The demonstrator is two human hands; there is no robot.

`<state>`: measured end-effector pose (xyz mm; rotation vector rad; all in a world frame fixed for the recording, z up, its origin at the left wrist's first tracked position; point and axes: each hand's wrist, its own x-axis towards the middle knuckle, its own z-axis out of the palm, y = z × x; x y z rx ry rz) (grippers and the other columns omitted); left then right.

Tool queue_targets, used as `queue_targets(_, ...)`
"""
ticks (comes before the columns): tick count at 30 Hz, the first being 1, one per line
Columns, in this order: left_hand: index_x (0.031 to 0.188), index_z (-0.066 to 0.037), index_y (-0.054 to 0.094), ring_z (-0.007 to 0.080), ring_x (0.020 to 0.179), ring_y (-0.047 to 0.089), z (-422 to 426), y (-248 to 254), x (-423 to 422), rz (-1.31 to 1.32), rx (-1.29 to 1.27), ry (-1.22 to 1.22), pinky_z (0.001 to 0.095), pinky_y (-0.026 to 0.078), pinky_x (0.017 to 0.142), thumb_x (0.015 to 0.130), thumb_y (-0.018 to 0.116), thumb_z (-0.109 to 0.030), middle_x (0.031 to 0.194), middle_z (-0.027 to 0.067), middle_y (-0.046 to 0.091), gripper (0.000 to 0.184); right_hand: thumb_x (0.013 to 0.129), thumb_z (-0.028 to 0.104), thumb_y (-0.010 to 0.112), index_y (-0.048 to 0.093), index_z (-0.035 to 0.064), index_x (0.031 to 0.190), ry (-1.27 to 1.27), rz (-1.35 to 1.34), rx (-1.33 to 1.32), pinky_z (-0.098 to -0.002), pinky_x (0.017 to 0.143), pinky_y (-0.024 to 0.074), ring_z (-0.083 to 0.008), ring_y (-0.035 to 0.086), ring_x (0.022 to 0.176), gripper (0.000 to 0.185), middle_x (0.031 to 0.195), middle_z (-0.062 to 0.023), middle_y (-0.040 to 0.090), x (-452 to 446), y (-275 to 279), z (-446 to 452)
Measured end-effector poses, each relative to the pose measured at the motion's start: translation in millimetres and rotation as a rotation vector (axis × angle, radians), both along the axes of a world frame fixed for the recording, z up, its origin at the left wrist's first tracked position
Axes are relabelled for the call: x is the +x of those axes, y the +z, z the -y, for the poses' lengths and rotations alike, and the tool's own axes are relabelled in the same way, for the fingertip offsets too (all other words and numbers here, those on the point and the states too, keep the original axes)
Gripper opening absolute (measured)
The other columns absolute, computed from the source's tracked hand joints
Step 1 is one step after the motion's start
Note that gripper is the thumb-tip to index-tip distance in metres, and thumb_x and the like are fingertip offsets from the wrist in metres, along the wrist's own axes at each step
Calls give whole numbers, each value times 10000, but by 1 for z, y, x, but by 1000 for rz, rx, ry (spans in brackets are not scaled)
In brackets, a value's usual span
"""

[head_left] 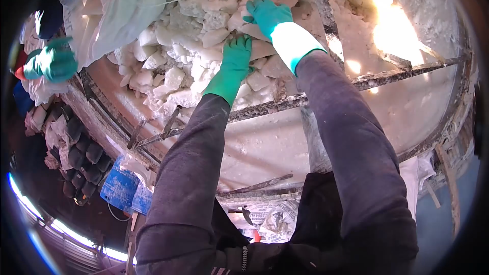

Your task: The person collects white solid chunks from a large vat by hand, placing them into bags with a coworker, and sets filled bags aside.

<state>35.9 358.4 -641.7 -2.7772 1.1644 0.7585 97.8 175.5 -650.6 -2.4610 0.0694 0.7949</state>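
Observation:
Whitish broken chunks [175,77] lie heaped in a large round vat [265,140]. My left hand [237,56], in a green rubber glove, rests on the heap with its fingers bent over a chunk. Further up and to the right, my right hand [267,16], also gloved in green, has its fingers on a larger pale piece, with the thumb apart. The undersides of both hands are hidden, so how firmly they hold anything does not show.
Crusted metal bars [275,106] cross the vat. At the upper left, another person's gloved hand [57,61] is beside a white sack [119,12]. Blue containers [119,183] stand at the lower left; printed bags [277,224] lie below the vat's near rim.

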Motion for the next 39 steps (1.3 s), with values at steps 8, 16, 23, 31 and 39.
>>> queue_targets(8, 1102, -73, 570, 344, 926, 582, -5, -10, -18, -10, -18, 105, 446, 479, 753, 562, 815, -373, 1021, 141, 574, 664, 905, 264, 525, 502, 148, 1337, 425, 148, -372, -432, 703, 512, -231, 629, 979, 448, 1445, -86, 394, -104, -66, -3)
queue_targets(16, 1097, -1, 594, 314, 874, 643, -74, 125, 45, -251, -69, 598, 419, 530, 761, 632, 809, -329, 977, 165, 647, 608, 898, 246, 519, 567, 136, 1270, 100, -134, -284, -419, 733, 493, -242, 634, 972, 391, 1311, -63, 512, -30, 54, 37)
queue_targets(23, 1173, 59, 570, 214, 885, 657, -81, 92, 67, -845, -790, 1542, 323, 546, 769, 726, 806, -153, 1049, 146, 669, 548, 902, 261, 510, 631, 162, 1205, 359, -20, -390, -442, 802, 478, -256, 621, 1028, 341, 1199, -19, 600, 23, 32, -29)
queue_targets(31, 1192, 59, 554, 201, 942, 620, -78, 168, 25, -592, -935, 1572, 314, 503, 814, 702, 800, -195, 1061, 133, 648, 604, 908, 284, 510, 673, 169, 1164, 586, -205, -526, -433, 861, 466, -260, 610, 1068, 325, 1110, 4, 673, 5, 81, -28)
queue_targets(39, 1276, 22, 480, 217, 1009, 603, -139, 371, 59, -283, -1306, 1710, 349, 498, 883, 666, 855, -202, 1158, 126, 600, 750, 919, 323, 538, 623, 106, 1226, -1169, 33, 587, -314, 858, 472, -227, 613, 1031, 385, 1135, -47, 662, 35, 209, -73)
